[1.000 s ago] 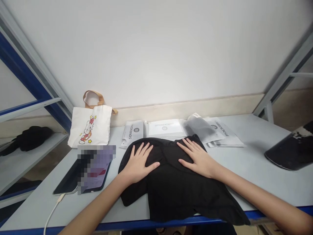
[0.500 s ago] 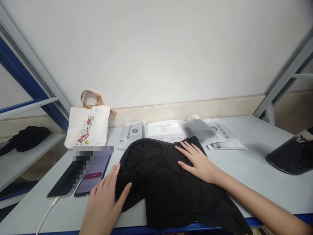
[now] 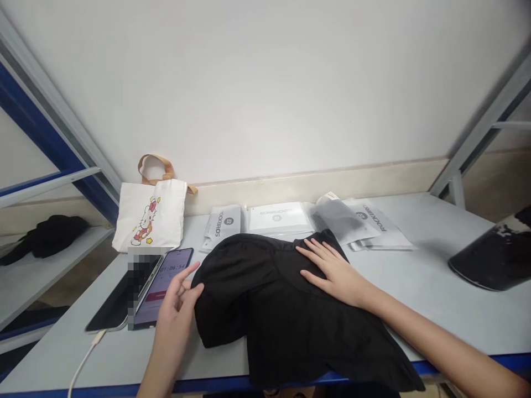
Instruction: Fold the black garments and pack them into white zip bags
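A black cloth garment [image 3: 286, 309] with a rounded, hood-like part on its left lies spread on the table, its lower end hanging over the front edge. At the rounded left edge, my left hand [image 3: 178, 304] pinches the fabric between thumb and curled fingers, the index finger reaching out above. My right hand [image 3: 332, 273] rests flat on the garment's upper right, fingers spread, pressing on the cloth.
Left of the garment lie a phone showing a timer [image 3: 166, 284] and a dark device [image 3: 110, 309] with a white cable [image 3: 81, 362]. A white tote bag [image 3: 172, 215] stands behind. Along the wall are printed packages [image 3: 282, 218]. A black shiny object [image 3: 493, 254] is at right.
My left hand has gone from lying open at the garment's left side to fingers curled at its edge. That edge has shifted slightly up and left. My right hand stays in place.
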Motion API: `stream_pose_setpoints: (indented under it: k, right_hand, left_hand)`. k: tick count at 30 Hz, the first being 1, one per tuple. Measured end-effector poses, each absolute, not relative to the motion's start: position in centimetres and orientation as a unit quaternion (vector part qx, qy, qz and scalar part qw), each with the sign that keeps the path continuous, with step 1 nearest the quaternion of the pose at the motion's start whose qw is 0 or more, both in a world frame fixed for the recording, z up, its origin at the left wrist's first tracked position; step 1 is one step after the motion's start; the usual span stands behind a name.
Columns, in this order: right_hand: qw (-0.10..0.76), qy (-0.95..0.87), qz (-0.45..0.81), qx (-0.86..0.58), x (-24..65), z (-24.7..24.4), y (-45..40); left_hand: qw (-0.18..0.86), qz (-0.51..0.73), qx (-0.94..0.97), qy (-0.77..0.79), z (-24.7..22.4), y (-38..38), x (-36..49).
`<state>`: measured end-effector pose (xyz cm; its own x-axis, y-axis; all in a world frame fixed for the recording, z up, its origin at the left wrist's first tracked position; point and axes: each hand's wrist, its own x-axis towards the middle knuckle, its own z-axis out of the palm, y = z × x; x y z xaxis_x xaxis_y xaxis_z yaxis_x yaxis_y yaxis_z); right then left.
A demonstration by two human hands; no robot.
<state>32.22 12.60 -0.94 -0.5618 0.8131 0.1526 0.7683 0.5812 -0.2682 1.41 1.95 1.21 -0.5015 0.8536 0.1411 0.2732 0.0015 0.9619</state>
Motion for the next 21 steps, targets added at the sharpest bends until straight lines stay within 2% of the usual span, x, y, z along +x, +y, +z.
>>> stream_pose_setpoints:
  k: [3,6,8,12,16,21]
  right_hand:
    - [0.149,-0.881,0.093,-0.44,32.2,-1.1,12.7]
    - [0.169,-0.877,0.102,-0.438,32.3,-1.1,12.6]
    - [0.195,-0.87,0.108,-0.44,32.4,-1.0,12.6]
    - [0.222,-0.864,0.112,-0.438,32.3,-0.8,12.4]
    - [0.192,-0.878,0.098,-0.427,31.9,-1.0,12.1]
    - [0.239,-0.863,0.012,-0.446,32.2,-0.5,12.5]
  left_hand:
    - [0.196,0.541,0.528,0.624,3.3,2.3,4.6]
    - [0.206,0.382,0.749,0.5,4.6,2.4,8.5]
    - [0.18,0.316,0.807,0.465,4.4,2.8,9.7]
    - [0.078,0.282,0.77,0.567,1.2,4.4,8.7]
    - [0.055,0.176,0.79,0.585,-1.3,5.0,8.2]
    - [0.017,0.244,0.75,0.615,2.1,6.5,9.0]
